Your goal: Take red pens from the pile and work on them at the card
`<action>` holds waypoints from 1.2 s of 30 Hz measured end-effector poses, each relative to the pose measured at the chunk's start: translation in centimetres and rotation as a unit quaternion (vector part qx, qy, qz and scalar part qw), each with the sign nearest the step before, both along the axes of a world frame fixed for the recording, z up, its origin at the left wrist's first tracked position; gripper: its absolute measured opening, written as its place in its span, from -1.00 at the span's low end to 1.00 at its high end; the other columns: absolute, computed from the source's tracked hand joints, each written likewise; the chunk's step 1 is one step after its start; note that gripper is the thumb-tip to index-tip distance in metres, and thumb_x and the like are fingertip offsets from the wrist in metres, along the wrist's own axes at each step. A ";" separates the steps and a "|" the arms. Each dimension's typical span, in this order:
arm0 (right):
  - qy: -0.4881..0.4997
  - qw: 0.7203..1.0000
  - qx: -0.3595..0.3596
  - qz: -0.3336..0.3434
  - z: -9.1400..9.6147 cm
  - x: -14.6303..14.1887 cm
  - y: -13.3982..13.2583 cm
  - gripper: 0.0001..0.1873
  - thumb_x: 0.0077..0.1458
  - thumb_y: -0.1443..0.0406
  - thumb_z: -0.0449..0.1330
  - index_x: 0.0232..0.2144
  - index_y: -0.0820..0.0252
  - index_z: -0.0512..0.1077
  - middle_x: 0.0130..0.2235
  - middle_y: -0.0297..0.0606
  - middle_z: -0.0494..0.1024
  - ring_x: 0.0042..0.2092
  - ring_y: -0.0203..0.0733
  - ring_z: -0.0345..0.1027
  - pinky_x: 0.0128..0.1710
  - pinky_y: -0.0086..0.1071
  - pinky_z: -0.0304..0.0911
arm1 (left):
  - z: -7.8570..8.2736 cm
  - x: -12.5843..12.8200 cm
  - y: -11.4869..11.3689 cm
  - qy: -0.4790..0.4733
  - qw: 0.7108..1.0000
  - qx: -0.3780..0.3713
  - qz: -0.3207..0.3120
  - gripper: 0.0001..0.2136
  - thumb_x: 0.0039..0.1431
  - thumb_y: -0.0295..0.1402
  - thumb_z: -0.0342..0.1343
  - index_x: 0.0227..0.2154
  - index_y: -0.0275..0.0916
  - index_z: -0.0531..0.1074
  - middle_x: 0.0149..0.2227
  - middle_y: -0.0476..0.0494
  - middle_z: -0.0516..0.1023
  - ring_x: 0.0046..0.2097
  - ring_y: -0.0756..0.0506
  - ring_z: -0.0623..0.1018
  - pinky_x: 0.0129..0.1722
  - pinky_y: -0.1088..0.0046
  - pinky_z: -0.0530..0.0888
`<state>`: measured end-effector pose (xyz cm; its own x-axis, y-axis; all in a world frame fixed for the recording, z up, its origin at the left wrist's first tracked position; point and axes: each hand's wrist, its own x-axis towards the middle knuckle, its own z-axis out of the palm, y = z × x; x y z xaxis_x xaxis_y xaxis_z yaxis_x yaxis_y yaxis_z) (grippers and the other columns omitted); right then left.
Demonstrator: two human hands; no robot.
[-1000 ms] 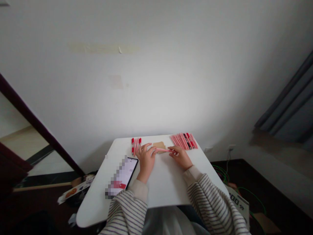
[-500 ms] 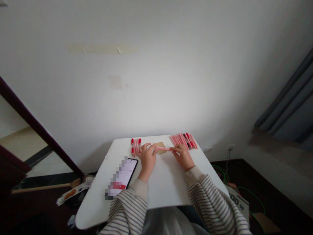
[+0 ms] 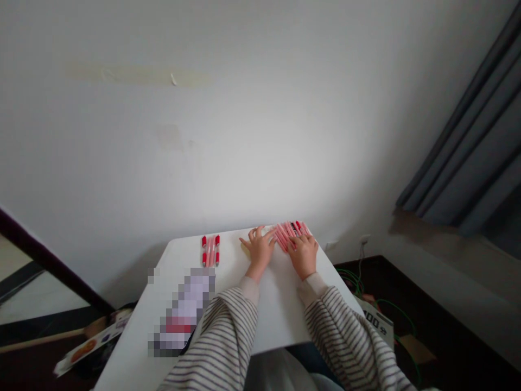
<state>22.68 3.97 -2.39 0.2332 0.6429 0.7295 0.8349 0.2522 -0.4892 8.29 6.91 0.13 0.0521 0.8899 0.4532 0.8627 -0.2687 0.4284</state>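
Note:
A row of slim pink pens lies slanted at the table's far right, with red and black pens among them. My right hand rests over the row's near ends, fingers bent and closed on a pink pen at its left side; its palm hides part of the row. Just left of the row is my left hand, fingers spread, its thumb side at the upper ends of the leftmost pens. Under my left hand shows a sliver of a tan piece. At the far left, red pens flank pink pens.
A phone, its screen blurred out, lies on the white table left of my left forearm. The wall stands right behind the table. Green cables and a box are on the floor to the right.
The pink pen held level between both hands has been brought right to the row. My left hand has moved right and spread its fingers. The view has turned slightly.

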 end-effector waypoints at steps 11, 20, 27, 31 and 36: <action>-0.094 0.984 -0.109 -0.102 1.0 -0.4 -0.4 -0.82 0.17 0.27 0.12 -0.27 0.13 0.53 -0.11 -0.06 0.50 0.04 0.10 0.15 0.02 -0.06 -0.05 | -0.7 1.3 1.1 0.054 0.998 -0.008 -0.032 -0.75 0.23 -0.11 -0.02 -0.11 0.29 0.49 0.19 -0.01 0.34 0.20 -0.30 0.21 0.12 -0.53 -0.22; -0.125 0.979 -0.096 -0.130 1.3 -0.8 -0.6 -0.78 0.20 0.27 0.09 -0.20 0.12 0.53 -0.08 -0.08 0.48 -0.01 0.06 0.16 -0.04 -0.12 0.02 | -0.6 0.4 0.5 0.064 0.998 0.022 0.002 -0.71 0.21 -0.15 0.01 -0.03 0.19 0.46 0.18 -0.04 0.36 0.16 -0.27 0.23 0.21 -0.33 -0.05; -0.144 0.986 -0.088 -0.019 1.7 -3.0 -0.5 -0.77 0.15 0.39 0.10 -0.20 0.13 0.53 -0.13 -0.12 0.46 0.00 0.02 0.15 -0.03 -0.17 0.07 | 0.6 -3.9 -2.2 0.085 0.993 0.031 0.079 -0.75 0.23 -0.28 -0.03 -0.14 -0.06 0.51 0.03 -0.14 0.45 0.02 -0.21 0.34 0.01 0.16 0.32; -0.147 0.981 -0.113 0.055 1.6 -5.6 -0.7 -0.75 0.16 0.38 0.10 -0.17 0.12 0.52 -0.12 -0.14 0.46 -0.04 -0.03 0.16 -0.05 -0.20 0.08 | 0.9 -7.1 -4.1 0.129 0.979 0.029 0.158 -0.77 0.21 -0.31 -0.03 -0.20 -0.13 0.51 -0.04 -0.19 0.45 -0.03 -0.22 0.36 -0.08 0.20 0.32; -0.162 0.971 -0.161 0.073 1.6 -8.4 -1.0 -0.75 0.18 0.30 0.12 -0.10 0.10 0.49 -0.09 -0.13 0.46 -0.03 -0.01 0.16 -0.07 -0.19 0.05 | 1.1 -9.4 -5.6 0.159 0.947 0.018 0.277 -0.74 0.20 -0.31 -0.04 -0.14 -0.20 0.48 -0.02 -0.30 0.40 0.00 -0.27 0.33 -0.13 0.18 0.30</action>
<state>14.27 2.99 -0.78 -0.0849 0.8589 0.5050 0.9249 0.2565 -0.2807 -1.07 1.31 1.27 -0.2793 0.8052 0.5230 0.9596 0.2536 0.1221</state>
